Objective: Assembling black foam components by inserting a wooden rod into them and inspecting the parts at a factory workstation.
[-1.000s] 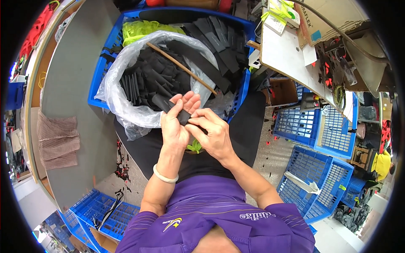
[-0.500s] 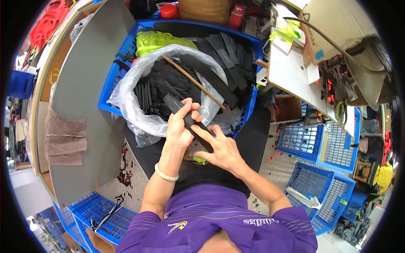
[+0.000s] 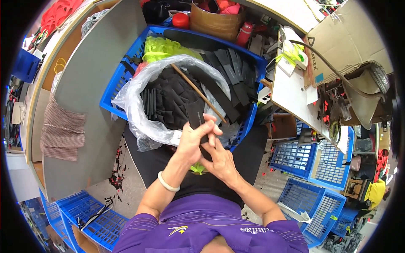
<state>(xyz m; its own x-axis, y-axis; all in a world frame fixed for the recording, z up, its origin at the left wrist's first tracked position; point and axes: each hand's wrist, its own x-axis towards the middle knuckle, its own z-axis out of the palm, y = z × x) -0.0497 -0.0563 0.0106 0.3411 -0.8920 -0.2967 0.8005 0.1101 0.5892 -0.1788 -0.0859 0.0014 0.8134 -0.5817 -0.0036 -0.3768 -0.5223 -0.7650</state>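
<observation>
A flat black fabric strip [image 3: 194, 113] stands out above my hands, its upper end over the bag of black pieces. My left hand [image 3: 192, 142] is closed round its middle, thumb pressed along it. Lower down, my right hand [image 3: 222, 163] grips the same strip, its fingertips meeting those of the left; the strip's lower end is mostly hidden. Just beyond lies a clear plastic bag [image 3: 130, 101], turned open and full of black strips [image 3: 168, 88]. A thin wooden stick [image 3: 198, 92] lies across the bag. Both bag and stick rest in a blue crate [image 3: 109, 93].
Yellow-green material [image 3: 166, 49] and more black strips fill the crate's far side. A grey board [image 3: 95, 97] with a checked cloth [image 3: 64, 128] stands left. At right are a white worktop [image 3: 291, 86] and several blue baskets [image 3: 295, 158]. A cardboard box [image 3: 215, 23] sits behind.
Both hands have drawn closer together, and the strip has turned more upright. My right hand's fingers, spread along the strip before, now close on it. The whole view has shifted slightly.
</observation>
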